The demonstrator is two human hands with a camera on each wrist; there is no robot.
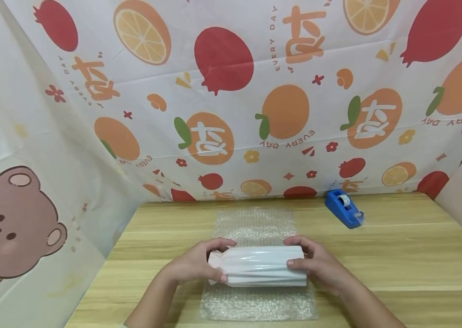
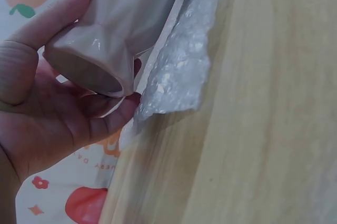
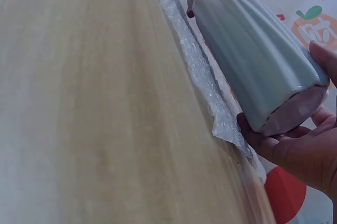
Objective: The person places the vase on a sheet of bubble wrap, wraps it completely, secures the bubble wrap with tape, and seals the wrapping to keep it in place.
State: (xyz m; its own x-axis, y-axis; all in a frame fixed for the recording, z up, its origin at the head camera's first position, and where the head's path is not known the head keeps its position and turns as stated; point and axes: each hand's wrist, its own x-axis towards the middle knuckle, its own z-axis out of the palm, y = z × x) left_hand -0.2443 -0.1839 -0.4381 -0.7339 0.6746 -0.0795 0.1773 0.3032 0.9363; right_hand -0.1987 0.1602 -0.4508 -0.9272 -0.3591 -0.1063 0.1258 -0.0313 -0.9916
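A white ribbed vase [image 1: 259,266] lies on its side in both hands, over a sheet of bubble wrap [image 1: 257,306] on the table. My left hand [image 1: 198,264] grips its neck end; the left wrist view shows the open mouth of the vase [image 2: 92,71], with the thumb on one side and fingers on the other. The base end is held by my right hand [image 1: 317,263], thumb on the near side and fingers round the far side. In the right wrist view the flat bottom of the vase [image 3: 295,110] shows between thumb and fingers.
A blue tape dispenser [image 1: 344,209] with a roll of tape stands at the back right of the wooden table [image 1: 398,269]. Behind the table hangs a fruit-printed cloth [image 1: 231,100], and a bear-printed cloth [image 1: 13,228] hangs at the left.
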